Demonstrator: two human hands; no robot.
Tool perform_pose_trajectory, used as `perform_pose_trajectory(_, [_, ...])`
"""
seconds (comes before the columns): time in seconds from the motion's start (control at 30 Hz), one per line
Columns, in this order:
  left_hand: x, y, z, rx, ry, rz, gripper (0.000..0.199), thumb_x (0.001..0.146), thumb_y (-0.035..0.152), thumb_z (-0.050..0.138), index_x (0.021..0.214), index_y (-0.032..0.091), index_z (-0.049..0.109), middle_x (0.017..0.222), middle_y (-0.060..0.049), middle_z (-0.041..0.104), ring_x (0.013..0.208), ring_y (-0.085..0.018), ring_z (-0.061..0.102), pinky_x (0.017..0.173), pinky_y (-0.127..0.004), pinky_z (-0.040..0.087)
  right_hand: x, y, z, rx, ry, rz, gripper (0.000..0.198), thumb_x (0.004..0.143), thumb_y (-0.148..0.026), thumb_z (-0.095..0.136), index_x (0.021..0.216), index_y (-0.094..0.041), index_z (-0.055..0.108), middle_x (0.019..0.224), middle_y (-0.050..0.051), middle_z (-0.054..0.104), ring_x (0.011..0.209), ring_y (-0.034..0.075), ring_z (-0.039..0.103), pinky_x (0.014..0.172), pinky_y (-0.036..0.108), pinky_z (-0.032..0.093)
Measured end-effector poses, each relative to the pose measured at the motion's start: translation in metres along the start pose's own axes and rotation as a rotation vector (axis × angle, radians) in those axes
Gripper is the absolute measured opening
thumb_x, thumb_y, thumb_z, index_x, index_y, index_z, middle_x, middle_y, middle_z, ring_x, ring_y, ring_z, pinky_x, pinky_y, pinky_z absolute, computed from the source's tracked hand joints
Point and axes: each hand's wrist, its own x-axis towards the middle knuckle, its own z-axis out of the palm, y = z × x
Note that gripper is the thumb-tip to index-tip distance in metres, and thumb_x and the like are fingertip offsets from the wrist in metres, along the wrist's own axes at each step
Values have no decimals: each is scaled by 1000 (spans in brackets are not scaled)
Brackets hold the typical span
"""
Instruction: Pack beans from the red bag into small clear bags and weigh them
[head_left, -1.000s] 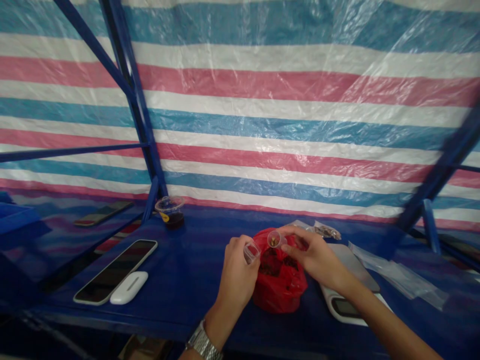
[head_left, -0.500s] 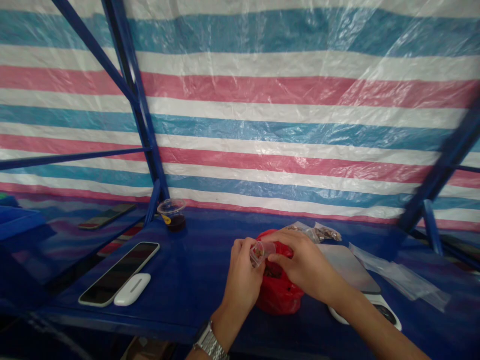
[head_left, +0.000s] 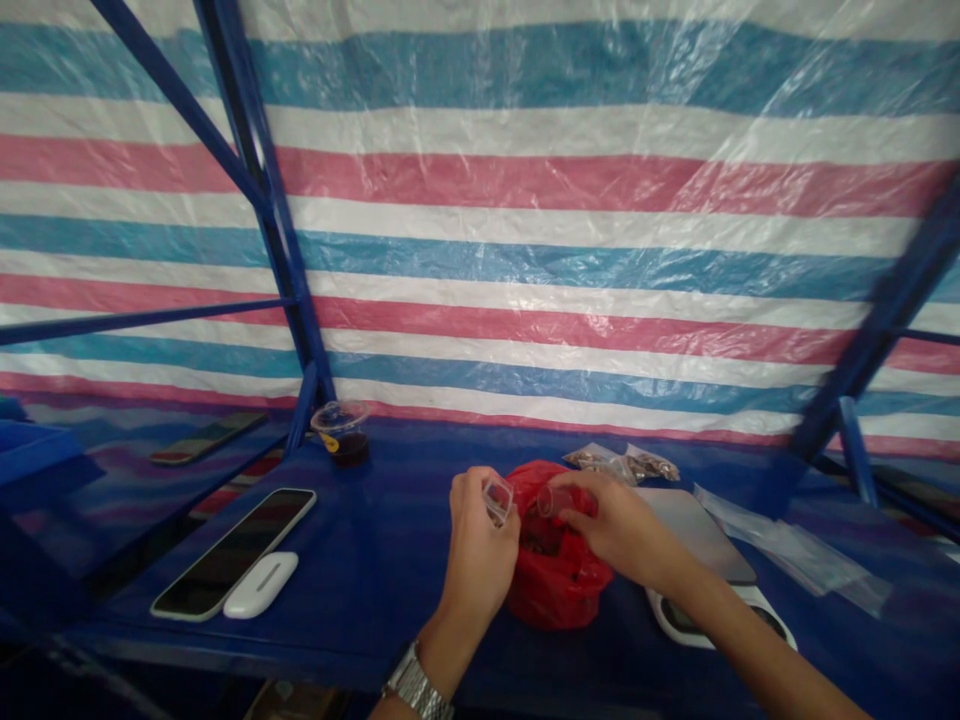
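Observation:
My left hand (head_left: 480,545) is closed on a small clear plastic bag (head_left: 497,500), whose mouth gapes between the thumb and fingers. Pinched in my right hand (head_left: 611,525) is a small clear plastic cup (head_left: 553,500) with a round rim, held over the mouth of a red plastic bag (head_left: 559,590). The red bag stands open between my hands, with small brown bits (head_left: 541,535) inside. A gap separates the cup from the clear bag. Under my right forearm is a white scale (head_left: 716,545) with a metal plate, its display partly hidden.
Filled clear bags (head_left: 622,463) lie behind the red bag. Flat clear bags (head_left: 795,550) are to the right of the scale. On the left are a phone (head_left: 236,552), a white earbud case (head_left: 261,585) and a cup of dark liquid (head_left: 346,440). Blue posts (head_left: 289,250) stand along the striped sheet.
My hands have drawn apart. The cup has left the mouth of the clear bag and is now over the red bag; the clear bag has shifted slightly left with my left hand.

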Motion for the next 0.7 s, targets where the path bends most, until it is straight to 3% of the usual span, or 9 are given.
perform_pose_trajectory(0.13, [-2,9,-4,-63,38,33,42,81,0,55,114,25,48,109,-4,54,102,-22,57,93,-38,47,-9,-9,-1,18,92,-139,33,90,-16,69,122,-25,74,127,9,75,121,29,68,109,49,51])
perform_pose_trajectory(0.2, [-7,15,-4,-47,31,55,47,82,3,58,121,26,47,112,-4,56,105,-24,57,92,-38,48,-16,-25,-2,123,140,-168,23,96,-22,67,119,-26,72,119,7,76,112,25,70,103,43,55])
perform_pose_trajectory(0.3, [-17,22,1,10,-32,95,53,83,11,63,130,27,45,116,-6,58,109,-28,55,91,-41,48,-26,-47,-2,192,111,-197,24,99,-23,67,122,-29,67,114,3,75,102,21,71,93,35,57])
perform_pose_trajectory(0.43, [-26,29,11,-19,-128,57,52,92,22,62,140,29,43,122,-8,59,115,-30,54,98,-47,49,-30,-51,-10,110,178,-243,15,101,-18,60,102,-26,72,107,3,76,99,20,71,91,33,55])
perform_pose_trajectory(0.6, [-26,30,14,-46,-236,60,95,81,27,81,158,34,28,138,-10,55,126,-32,53,112,-56,43,-35,-21,-57,25,393,-33,15,97,-33,62,97,-24,74,76,1,73,64,18,64,62,28,50])
perform_pose_trajectory(0.7, [-24,25,9,-5,-279,167,101,78,28,86,160,36,27,142,-10,48,133,-33,49,117,-58,39,-43,14,-91,-37,417,132,23,92,-43,63,91,-23,74,72,2,73,62,20,66,60,30,51])
